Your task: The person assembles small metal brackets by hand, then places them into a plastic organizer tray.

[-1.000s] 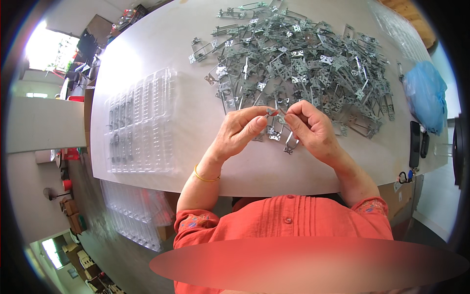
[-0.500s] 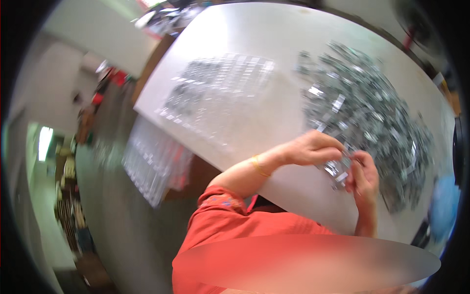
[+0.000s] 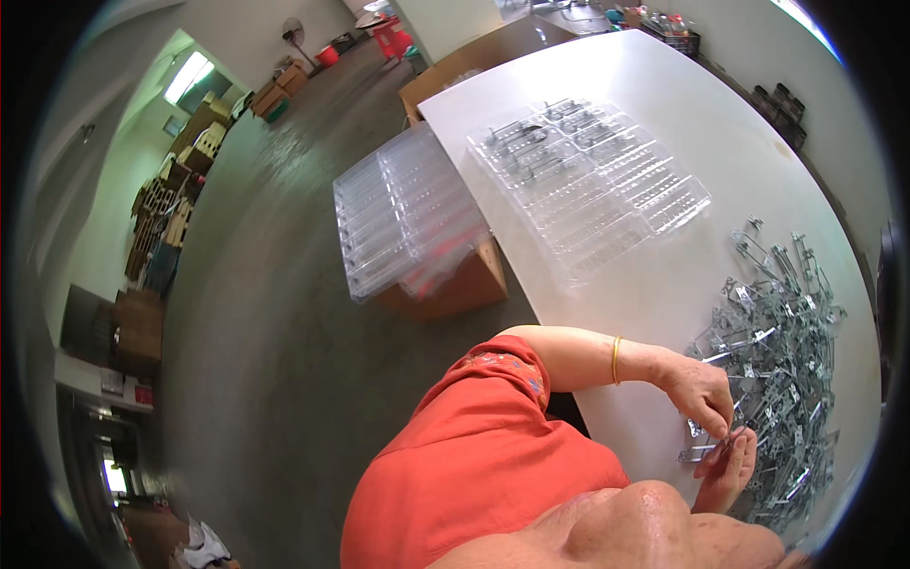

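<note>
My left hand (image 3: 700, 391), a yellow bangle on its wrist, is closed in a pinch at the near right edge of the white table. Fingertip to fingertip with it, my right hand (image 3: 728, 471) is closed as well. Between them is a small thin metal part (image 3: 736, 433), mostly covered by the fingers. Both hands are at the near left side of a heap of silvery metal brackets with rods (image 3: 791, 379). Farther off lies a clear plastic tray with long compartments (image 3: 607, 223); metal parts occupy its far-left portion.
The white table (image 3: 654, 313) runs away from me. Left of it, a stack of clear plastic trays (image 3: 403, 213) rests on a cardboard box (image 3: 464, 284). Another carton (image 3: 493, 57) stands past the table's far left corner. Black crates (image 3: 782, 114) are along the right wall.
My view has swung right, so the table, tray and heap sit differently in the picture. Both hands remain together beside the heap, fingers pinched.
</note>
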The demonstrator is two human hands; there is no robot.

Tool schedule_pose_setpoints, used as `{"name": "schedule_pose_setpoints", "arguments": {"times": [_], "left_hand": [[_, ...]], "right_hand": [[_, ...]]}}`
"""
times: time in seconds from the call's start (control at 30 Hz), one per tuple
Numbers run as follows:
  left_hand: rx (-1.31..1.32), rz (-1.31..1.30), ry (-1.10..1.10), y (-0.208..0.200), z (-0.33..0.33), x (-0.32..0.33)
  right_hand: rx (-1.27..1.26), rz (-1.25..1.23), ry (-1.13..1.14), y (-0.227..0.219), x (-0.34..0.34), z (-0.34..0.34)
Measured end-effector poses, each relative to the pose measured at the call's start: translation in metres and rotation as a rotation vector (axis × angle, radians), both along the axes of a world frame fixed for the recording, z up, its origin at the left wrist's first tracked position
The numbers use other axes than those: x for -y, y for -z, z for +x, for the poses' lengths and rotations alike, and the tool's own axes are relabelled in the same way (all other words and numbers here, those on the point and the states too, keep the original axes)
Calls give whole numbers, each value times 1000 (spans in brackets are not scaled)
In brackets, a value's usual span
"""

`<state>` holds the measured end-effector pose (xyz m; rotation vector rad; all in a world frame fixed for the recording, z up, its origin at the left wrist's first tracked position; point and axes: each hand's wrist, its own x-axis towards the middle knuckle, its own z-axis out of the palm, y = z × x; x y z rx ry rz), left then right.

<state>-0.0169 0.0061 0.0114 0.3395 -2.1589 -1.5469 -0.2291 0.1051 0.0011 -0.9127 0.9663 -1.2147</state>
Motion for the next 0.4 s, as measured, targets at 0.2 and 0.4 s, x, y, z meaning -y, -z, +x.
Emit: {"name": "schedule_pose_setpoints", "arguments": {"times": [0.2,0.4], "left_hand": [[-1,11,32,3,-5,2],[-26,24,119,6,-9,-3]], "right_hand": [[-460,-175,111,0,0,-7],[-558,-123,221,-8,-1,-13]]}}
